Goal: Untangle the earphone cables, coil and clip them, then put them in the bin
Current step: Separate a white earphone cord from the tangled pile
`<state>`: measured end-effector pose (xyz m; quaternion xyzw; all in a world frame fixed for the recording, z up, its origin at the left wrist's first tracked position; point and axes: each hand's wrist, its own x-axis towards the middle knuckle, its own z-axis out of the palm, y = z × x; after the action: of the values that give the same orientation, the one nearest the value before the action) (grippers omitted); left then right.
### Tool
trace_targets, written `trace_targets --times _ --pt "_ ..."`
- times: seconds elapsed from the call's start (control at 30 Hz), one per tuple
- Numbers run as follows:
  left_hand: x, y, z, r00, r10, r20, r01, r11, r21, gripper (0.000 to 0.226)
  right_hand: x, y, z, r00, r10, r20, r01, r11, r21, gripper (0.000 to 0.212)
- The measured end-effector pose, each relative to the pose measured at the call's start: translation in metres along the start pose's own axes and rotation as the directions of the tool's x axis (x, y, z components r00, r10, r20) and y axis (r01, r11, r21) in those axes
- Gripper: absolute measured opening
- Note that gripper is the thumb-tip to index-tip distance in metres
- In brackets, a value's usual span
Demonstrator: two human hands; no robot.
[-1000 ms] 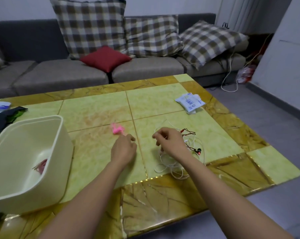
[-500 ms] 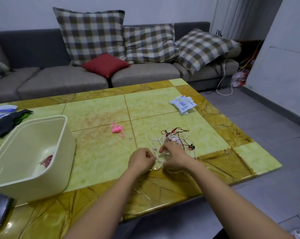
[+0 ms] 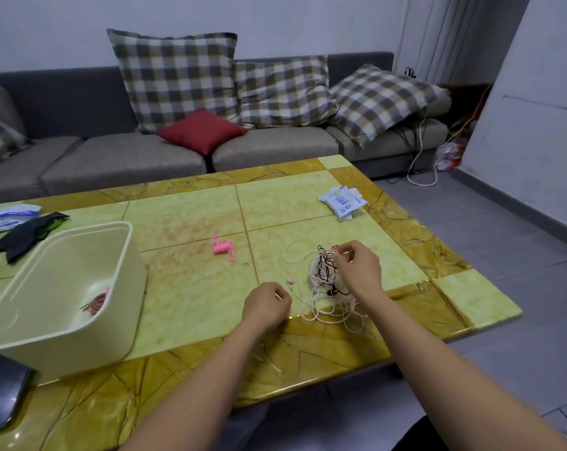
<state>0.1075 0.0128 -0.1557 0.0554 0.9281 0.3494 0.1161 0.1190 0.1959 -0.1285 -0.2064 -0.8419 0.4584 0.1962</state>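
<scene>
A tangle of white, pinkish and dark red earphone cables [image 3: 322,275] lies on the yellow-green table [image 3: 194,288], near its front right. My right hand [image 3: 357,270] pinches the top of the tangle and lifts it slightly. My left hand [image 3: 267,307], to the left of the tangle, is curled and pinches a thin white cable end. A white earbud [image 3: 290,280] lies between the hands. A coiled pink cable [image 3: 223,247] sits further back on the table. The cream bin [image 3: 57,294] stands at the left with a reddish coiled cable [image 3: 96,302] inside.
A white packet [image 3: 342,200] lies at the table's far right. Dark cloth [image 3: 28,232] and a plastic bag [image 3: 5,216] lie behind the bin. A dark phone [image 3: 2,388] rests at the front left corner. A sofa with cushions stands behind the table.
My right hand rose to the top of the tangle and lifted it. My left hand drew away to the left, holding a cable end. The camera view shifted slightly.
</scene>
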Motion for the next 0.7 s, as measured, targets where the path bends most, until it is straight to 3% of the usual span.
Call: trace_targets --times 0.07,0.13,0.2,0.27,0.3,0.37,0.4,0.43,0.5,0.6,0.7 --pt "0.000 0.006 0.002 0.998 0.053 -0.033 -0.053 0.999 -0.007 0.007 0.000 0.003 -0.002 0.995 0.073 0.070 -0.079 0.993 0.090 0.018" --pt "0.000 0.013 0.006 0.992 0.128 -0.019 -0.128 0.992 -0.007 0.006 -0.003 0.003 -0.001 0.995 0.054 0.087 -0.069 0.981 0.183 0.018" --pt "-0.001 0.020 0.011 0.983 0.184 0.030 -0.185 0.982 0.044 0.008 -0.008 0.001 -0.001 0.993 -0.053 0.106 0.038 0.989 0.143 0.012" --pt "-0.001 0.026 0.017 0.974 0.209 0.083 -0.217 0.972 0.096 0.015 -0.010 0.000 -0.004 0.968 -0.123 0.219 0.121 0.992 0.026 0.003" --pt "-0.002 0.027 0.019 0.975 0.205 0.090 -0.215 0.970 0.117 0.018 -0.009 0.000 -0.007 0.932 -0.103 0.348 0.123 0.992 -0.036 0.007" --pt "-0.001 0.028 0.020 0.983 0.170 0.067 -0.179 0.969 0.172 0.025 -0.009 -0.003 -0.013 0.761 0.050 0.647 0.123 0.968 -0.220 0.016" --pt "0.000 0.027 0.019 0.989 0.141 0.049 -0.148 0.972 0.183 0.031 -0.009 -0.005 -0.015 0.668 0.143 0.730 0.168 0.927 -0.335 0.015" --pt "0.000 0.025 0.018 0.994 0.102 0.040 -0.107 0.982 0.153 0.040 -0.010 -0.005 -0.015 0.620 0.223 0.753 0.219 0.872 -0.438 0.011" --pt "0.000 0.022 0.015 0.999 0.024 0.045 -0.026 0.999 0.041 0.056 -0.014 -0.004 -0.011 0.622 0.299 0.724 0.310 0.755 -0.578 0.011" --pt "0.000 0.022 0.010 0.998 -0.032 0.047 0.037 0.993 -0.111 0.067 -0.021 0.002 -0.003 0.709 0.251 0.659 0.412 0.610 -0.677 0.026" --pt "-0.002 0.022 0.004 0.993 -0.079 0.089 0.111 0.890 -0.442 0.064 -0.021 0.003 -0.003 0.712 0.182 0.678 0.452 0.620 -0.641 0.009"
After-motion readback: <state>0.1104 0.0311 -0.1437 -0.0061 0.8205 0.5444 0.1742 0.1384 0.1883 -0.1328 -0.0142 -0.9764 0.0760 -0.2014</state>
